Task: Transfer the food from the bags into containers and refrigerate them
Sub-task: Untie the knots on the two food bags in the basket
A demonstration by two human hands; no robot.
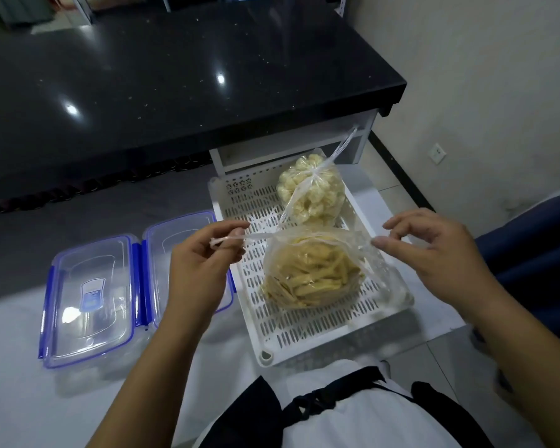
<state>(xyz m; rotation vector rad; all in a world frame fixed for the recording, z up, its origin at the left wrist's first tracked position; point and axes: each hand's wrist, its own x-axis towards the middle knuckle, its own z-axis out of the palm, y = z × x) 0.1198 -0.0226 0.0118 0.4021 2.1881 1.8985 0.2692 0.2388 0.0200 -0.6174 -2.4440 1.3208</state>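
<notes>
A clear bag of yellow strips [311,276] lies in the near half of a white slotted basket [304,331]. My left hand [204,257] pinches the bag's twisted left handle. My right hand [434,250] pinches the bag's right edge, so the mouth is stretched between them. Behind it in the basket sits a tied bag of pale cauliflower-like pieces [311,192]. Two clear lidded containers with blue clips stand left of the basket: one nearer [88,299], the other [178,234] partly hidden by my left hand.
The basket and containers rest on a white surface [20,383]. A black speckled countertop [143,85] stretches behind, with a white open shelf [272,150] under its edge. A beige wall with a socket [437,153] is at the right.
</notes>
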